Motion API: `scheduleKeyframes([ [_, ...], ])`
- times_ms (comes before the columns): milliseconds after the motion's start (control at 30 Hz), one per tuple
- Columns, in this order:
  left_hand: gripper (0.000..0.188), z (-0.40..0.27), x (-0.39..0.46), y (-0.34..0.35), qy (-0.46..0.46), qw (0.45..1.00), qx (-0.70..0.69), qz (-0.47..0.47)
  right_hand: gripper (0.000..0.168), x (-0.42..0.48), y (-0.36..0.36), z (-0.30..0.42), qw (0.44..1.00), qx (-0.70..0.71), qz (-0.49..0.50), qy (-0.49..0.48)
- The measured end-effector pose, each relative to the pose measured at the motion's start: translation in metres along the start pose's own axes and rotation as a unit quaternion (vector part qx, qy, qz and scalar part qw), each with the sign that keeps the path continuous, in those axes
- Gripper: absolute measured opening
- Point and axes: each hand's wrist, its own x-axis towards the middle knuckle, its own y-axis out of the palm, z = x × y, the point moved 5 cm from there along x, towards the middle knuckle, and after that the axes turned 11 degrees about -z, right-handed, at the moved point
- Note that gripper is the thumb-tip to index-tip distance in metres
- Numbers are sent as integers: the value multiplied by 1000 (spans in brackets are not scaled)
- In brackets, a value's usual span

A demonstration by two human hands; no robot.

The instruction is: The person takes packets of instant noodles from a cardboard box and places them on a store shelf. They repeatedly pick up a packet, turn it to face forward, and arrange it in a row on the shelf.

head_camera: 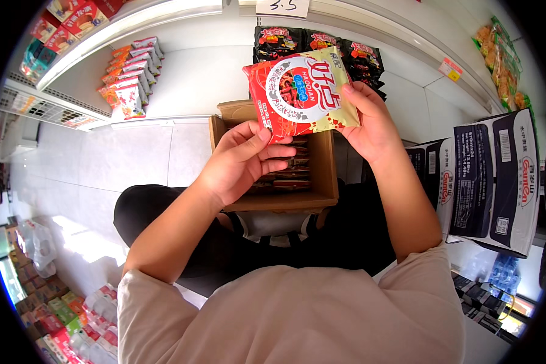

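A red and cream snack packet (295, 93) is held up in front of me, its printed face towards the camera. My right hand (366, 118) grips its right edge, thumb on the front. At the lower left corner, my left hand (245, 157) pinches the packet between thumb and fingers, the other fingers spread. Below both hands stands an open cardboard box (325, 177) between my knees. Rows of packets (291, 184) lie inside it, partly hidden by my left hand. Behind the held packet, black snack packets (277, 41) stand in rows on the white shelf (204, 68).
Small orange and white packets (134, 77) line the shelf at the left. Large drinks cartons (487, 182) are stacked close to my right arm. A shelf edge (382, 29) with price tags runs above the black packets. Wrapped bottles and boxes (73, 318) stand on the floor at lower left.
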Motion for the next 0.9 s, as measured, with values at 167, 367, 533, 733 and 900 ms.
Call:
scheduleKeyframes([
  [167,9,-4,0,1,40,998,16,-38,14,1,-7,3,999,-39,-14,-10],
  [367,4,-10,-3,2,96,993,59,-28,15,-1,-10,8,997,-61,-42,-24],
  [533,5,-19,-5,6,136,986,93,-22,12,2,-9,10,995,-83,-39,-42],
  [733,9,-22,-5,7,177,979,99,-7,9,3,-9,13,996,-56,-14,-71],
  [900,7,-17,-5,4,156,964,213,-32,10,-2,-3,25,992,-44,55,-102],
])
